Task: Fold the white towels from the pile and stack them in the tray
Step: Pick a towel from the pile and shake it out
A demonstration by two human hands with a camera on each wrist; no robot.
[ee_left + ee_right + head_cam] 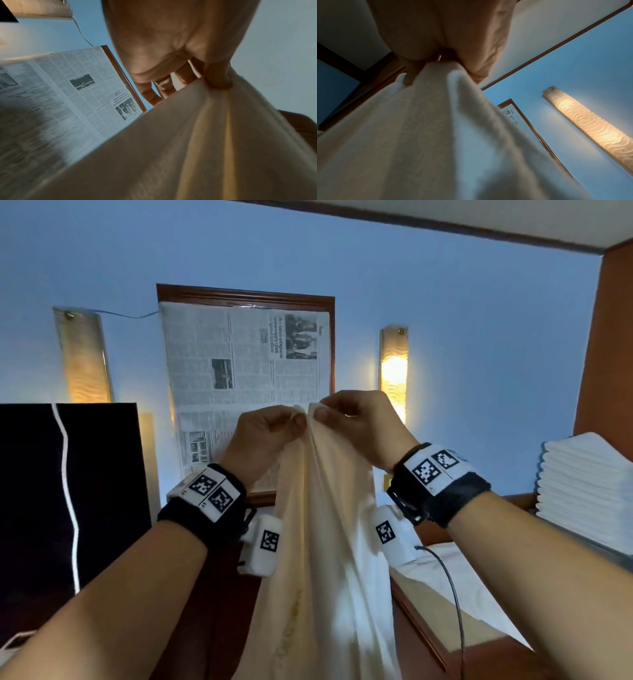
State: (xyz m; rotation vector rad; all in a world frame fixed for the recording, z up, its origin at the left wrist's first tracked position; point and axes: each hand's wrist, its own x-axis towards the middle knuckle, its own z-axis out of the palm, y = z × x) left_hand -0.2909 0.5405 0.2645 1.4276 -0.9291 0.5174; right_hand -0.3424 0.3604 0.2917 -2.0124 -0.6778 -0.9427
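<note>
I see a dim, bluish room; the lit wall lamp (pixel 394 374) glows warm, and both wrist views blur near the edges.

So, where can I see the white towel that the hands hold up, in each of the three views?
Head view: the white towel hangs down the centre, pinched at its top by the left hand and the right hand.
Left wrist view: it fills the lower right.
Right wrist view: it fills the lower left.
Shared landmark: the framed newspaper on the blue wall.
</note>
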